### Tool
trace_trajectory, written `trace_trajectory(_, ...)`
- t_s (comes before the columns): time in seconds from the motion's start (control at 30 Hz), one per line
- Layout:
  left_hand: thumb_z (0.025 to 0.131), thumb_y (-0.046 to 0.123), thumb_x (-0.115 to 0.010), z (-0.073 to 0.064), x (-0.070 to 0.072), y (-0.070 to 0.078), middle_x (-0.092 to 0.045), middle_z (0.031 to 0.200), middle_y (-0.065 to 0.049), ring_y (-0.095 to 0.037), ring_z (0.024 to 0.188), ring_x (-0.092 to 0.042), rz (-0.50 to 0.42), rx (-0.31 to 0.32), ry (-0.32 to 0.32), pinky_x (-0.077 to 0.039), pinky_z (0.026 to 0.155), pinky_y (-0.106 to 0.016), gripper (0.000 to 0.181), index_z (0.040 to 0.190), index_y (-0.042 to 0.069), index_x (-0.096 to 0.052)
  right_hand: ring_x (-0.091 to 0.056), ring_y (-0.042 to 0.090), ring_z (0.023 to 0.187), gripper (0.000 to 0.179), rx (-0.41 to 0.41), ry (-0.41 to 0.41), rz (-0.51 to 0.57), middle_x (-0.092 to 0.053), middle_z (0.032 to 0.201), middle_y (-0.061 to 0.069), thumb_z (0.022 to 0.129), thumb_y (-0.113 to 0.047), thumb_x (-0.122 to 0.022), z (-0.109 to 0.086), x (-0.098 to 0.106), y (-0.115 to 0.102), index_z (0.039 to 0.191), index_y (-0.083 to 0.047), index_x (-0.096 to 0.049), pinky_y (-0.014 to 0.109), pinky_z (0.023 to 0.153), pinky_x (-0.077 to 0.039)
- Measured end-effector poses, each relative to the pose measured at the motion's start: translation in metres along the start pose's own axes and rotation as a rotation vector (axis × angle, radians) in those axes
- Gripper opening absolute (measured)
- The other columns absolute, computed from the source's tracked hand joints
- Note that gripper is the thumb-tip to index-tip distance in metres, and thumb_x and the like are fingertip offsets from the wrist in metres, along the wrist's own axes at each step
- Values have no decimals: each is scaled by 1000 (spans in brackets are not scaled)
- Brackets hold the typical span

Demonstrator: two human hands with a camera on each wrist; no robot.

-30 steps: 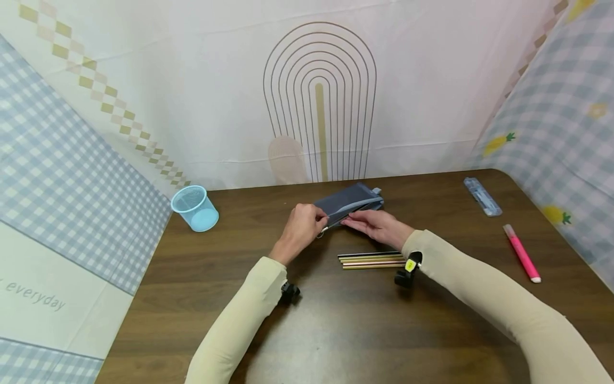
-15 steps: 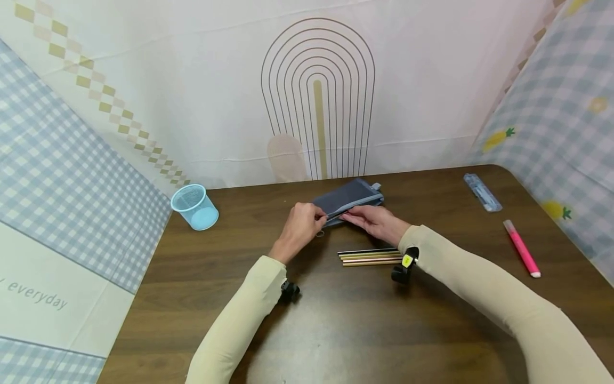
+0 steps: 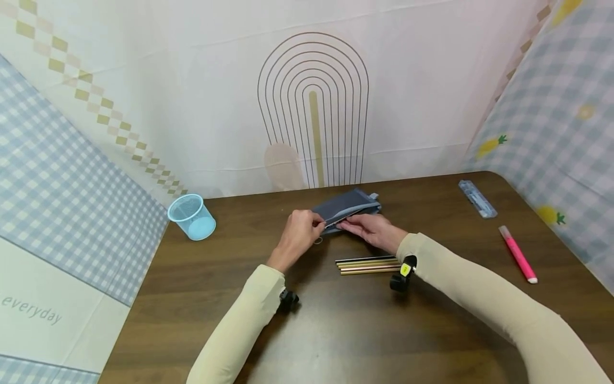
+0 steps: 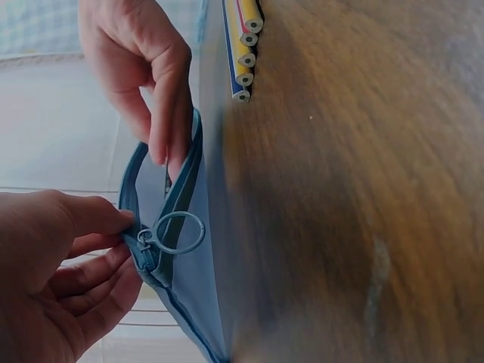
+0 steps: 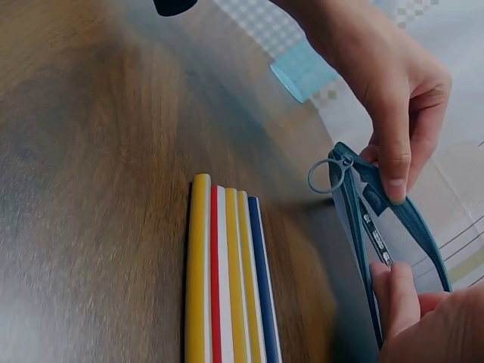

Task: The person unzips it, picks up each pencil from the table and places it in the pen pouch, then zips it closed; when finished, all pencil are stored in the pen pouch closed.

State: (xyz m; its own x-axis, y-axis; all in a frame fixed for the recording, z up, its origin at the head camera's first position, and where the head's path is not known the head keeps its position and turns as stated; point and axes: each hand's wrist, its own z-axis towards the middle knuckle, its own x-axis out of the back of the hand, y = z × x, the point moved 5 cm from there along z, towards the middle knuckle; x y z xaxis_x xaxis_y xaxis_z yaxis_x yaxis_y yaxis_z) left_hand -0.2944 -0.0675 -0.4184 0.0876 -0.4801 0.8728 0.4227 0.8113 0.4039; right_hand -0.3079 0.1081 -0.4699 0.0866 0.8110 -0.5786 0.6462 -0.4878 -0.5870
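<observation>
A dark blue zip pencil case (image 3: 342, 205) lies near the back of the table with its mouth gaping. My left hand (image 3: 297, 234) pinches the rim at the zip end, beside a round ring pull (image 4: 181, 232). At the mouth, my right hand (image 3: 371, 229) has its fingertips inside, pinching a thin dark stick with white lettering (image 5: 376, 236); its far part is hidden. Between the sleeves and the case lies a row of pencils (image 5: 227, 280) in yellow, red and dark blue, partly behind the right wrist in the head view.
A light blue mesh cup (image 3: 193, 217) stands at the back left. To the right lie a pink marker (image 3: 519, 255) and a clear bluish flat packet (image 3: 478, 199). A patterned cloth (image 3: 230, 96) hangs behind the brown wooden table (image 3: 336, 330).
The head view has shifted slightly. Both hands stay at the pencil case. Its mouth looked narrower half a second ago and gapes a little wider now.
</observation>
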Motion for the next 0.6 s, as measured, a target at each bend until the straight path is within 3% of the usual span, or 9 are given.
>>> trace_trajectory(0.33, 93, 16, -71, -9, -5, -1, -79, 87, -2, -11, 73, -67, -27, 0, 7, -54, 67, -24, 13, 94, 9, -82, -76, 26, 94, 52, -62, -29, 2, -75, 99, 23, 103, 1, -47, -5, 10, 13, 153, 5, -31, 28, 104, -48)
trace_trajectory(0.6, 93, 17, -71, 2, 2, 0, -79, 89, -5, -13, 75, -69, -21, -12, 31, -57, 70, -27, 14, 95, 8, -82, -74, 24, 103, 49, -44, -93, -88, -67, 124, 24, 104, 0, -47, -10, 0, 2, 152, 6, -36, 30, 111, -42)
